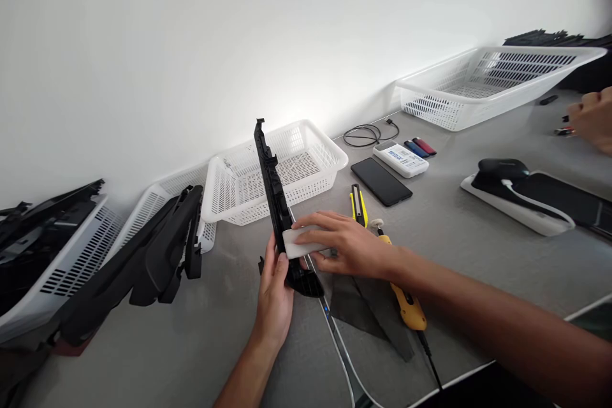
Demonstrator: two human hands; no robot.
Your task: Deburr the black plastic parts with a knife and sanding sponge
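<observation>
Grey tabletop [191,338], illegible print [401,155], left hand [277,299] clasping strip [271,185], right hand [356,247] pinching white block [292,246]

Looks like matt, ribbed plastic in the long black strip [273,194] at frame centre; smooth, dull finish on the white block [291,247] against it. Shows glossy-rimmed plastic in the basket [337,152] behind, smooth face on the phone [381,181] right of centre, matt grey across the tabletop [210,338].
</observation>
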